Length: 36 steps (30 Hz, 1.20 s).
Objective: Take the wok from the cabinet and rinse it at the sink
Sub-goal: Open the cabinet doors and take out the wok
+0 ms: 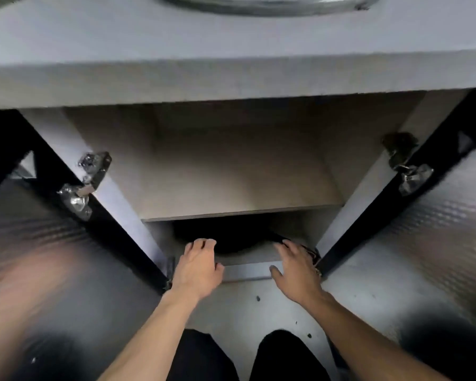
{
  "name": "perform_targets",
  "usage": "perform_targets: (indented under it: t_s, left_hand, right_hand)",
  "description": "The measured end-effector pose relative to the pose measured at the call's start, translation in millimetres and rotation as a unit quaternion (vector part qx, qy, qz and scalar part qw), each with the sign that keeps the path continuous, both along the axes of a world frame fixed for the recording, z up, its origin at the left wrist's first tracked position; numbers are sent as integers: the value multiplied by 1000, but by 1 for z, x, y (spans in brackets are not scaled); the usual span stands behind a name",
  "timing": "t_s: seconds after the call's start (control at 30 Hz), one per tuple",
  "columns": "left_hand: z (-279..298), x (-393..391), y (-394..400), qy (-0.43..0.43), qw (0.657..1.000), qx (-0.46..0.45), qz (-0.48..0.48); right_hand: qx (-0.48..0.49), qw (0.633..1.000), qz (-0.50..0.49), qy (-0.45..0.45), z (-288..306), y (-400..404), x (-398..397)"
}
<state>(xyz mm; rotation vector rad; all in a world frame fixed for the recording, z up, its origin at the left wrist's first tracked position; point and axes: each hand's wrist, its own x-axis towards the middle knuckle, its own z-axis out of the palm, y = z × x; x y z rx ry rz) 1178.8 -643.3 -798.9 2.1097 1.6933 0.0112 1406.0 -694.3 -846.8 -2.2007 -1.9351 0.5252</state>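
Under shelf edge [242, 213]: wok [231, 237], hands flanking.

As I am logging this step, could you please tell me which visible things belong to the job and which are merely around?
Job: wok, cabinet, sink, left hand, right hand.
Around: door hinges, specks on the floor.

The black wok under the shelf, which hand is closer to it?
Left. The left hand reaches its fingertips to the wok rim; the right hand sits just right of it, slightly farther.
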Motion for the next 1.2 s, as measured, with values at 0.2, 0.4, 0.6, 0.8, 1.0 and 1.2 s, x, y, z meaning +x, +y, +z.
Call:
perform_targets:
  t_s: [0.2,0.4,0.6,0.8,1.0,1.2]
  left_hand:
    - [-88,6,25,9,999,31,-25]
    - [-134,10,41,19,997,48,-51]
    - [-174,20,50,39,993,82,-69]
    - [-195,23,56,44,991,108,-63]
    - [-209,16,58,47,992,105,-58]
    - [-223,13,63,58,983,155,-74]
  right_hand:
    - [31,999,-11,2,-86,25,14]
    - [62,998,-18,-16,-128,39,31]
    - [84,994,11,-76,-153,59,44]
    - [53,993,28,-100,-166,72,51]
    - [15,995,10,-99,-172,80,50]
    - [2,991,23,-129,-178,80,51]
